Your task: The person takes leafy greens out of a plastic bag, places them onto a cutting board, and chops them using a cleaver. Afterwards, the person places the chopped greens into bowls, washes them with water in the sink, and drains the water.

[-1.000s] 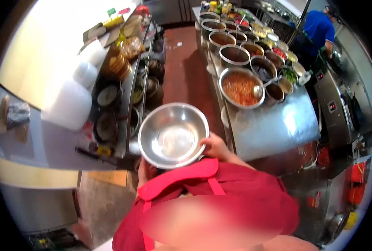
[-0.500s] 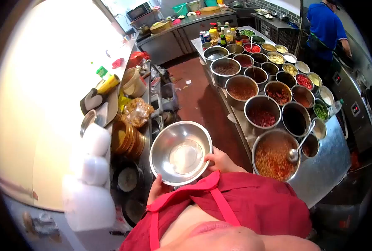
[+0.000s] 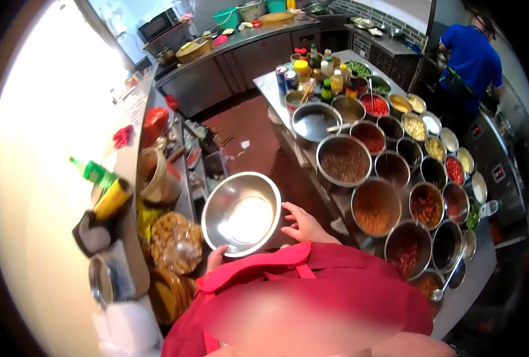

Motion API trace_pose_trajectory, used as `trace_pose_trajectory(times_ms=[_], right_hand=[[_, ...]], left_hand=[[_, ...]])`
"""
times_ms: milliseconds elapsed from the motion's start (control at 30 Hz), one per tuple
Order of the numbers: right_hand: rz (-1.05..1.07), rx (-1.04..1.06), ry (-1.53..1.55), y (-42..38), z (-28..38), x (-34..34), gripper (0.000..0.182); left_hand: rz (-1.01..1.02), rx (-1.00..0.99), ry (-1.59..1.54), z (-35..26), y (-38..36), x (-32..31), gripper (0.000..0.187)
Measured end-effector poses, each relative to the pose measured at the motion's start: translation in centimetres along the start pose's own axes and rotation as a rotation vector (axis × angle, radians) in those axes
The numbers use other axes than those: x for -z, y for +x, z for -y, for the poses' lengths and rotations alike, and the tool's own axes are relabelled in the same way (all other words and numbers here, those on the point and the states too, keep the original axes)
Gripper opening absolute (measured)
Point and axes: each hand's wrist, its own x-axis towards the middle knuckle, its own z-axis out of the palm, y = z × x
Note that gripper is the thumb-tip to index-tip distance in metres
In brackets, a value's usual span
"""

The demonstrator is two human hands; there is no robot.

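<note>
A wide stainless steel bowl (image 3: 221, 208) hangs in front of my red apron, tilted so its bare, shiny inside faces me. My left hand (image 3: 215, 259) grips its near left rim, thumb over the edge. Beside the right rim is my right hand (image 3: 303, 226), fingers stretched and spread, holding nothing. Its fingertips are close to the bowl; a small gap seems to separate them. To the right, a metal table (image 3: 476, 279) carries several steel pots of sauces and toppings, among them a pot of dark mince (image 3: 343, 163) and a pot of orange-brown sauce (image 3: 374, 214).
Along the left runs a counter with a green bottle (image 3: 94, 172), a plastic bucket (image 3: 157, 178) and a bag of brown food (image 3: 176, 243). Sauce bottles (image 3: 336, 80) crowd the table's far end. A co-worker in a blue shirt (image 3: 471, 59) stands at the stove, far right.
My right hand has let go of the bowl's rim and its fingers have spread. The view has shifted forward along the aisle, and the bowl stays in my left hand.
</note>
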Motion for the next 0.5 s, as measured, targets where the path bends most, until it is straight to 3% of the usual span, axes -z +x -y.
trace_pose_trajectory(times_ms=[67,100,167,333,367,400,500], right_hand=[[-0.035,0.079,0.050,4.5,1.4,1.7,0.063],[-0.066,0.061,0.085,6.4,2.0,2.7,0.062],[-0.158,0.002,0.173,10.1,2.6,4.7,0.061],[-0.536,0.019,0.040,19.6,3.9,11.1,0.060],[-0.589,0.085,0.075,21.9,2.7,12.2,0.056],[-0.616,0.102,0.110,24.7,2.9,13.3,0.052],[-0.617,0.112,0.221,34.4,2.3,15.7,0.047]], left_hand=[[0.137,0.093,-0.224,-5.6,4.8,-2.2,0.031],[0.115,0.037,-0.267,-7.3,10.0,-0.5,0.030],[0.109,-0.027,-0.172,-13.4,13.6,-3.1,0.029],[0.032,-0.143,-0.150,-24.4,23.8,-8.2,0.031],[0.142,-0.373,0.157,-25.9,25.5,-8.0,0.032],[0.141,-0.399,0.237,-27.0,27.7,-7.8,0.031],[0.033,-0.166,0.090,-31.3,33.4,-6.9,0.030]])
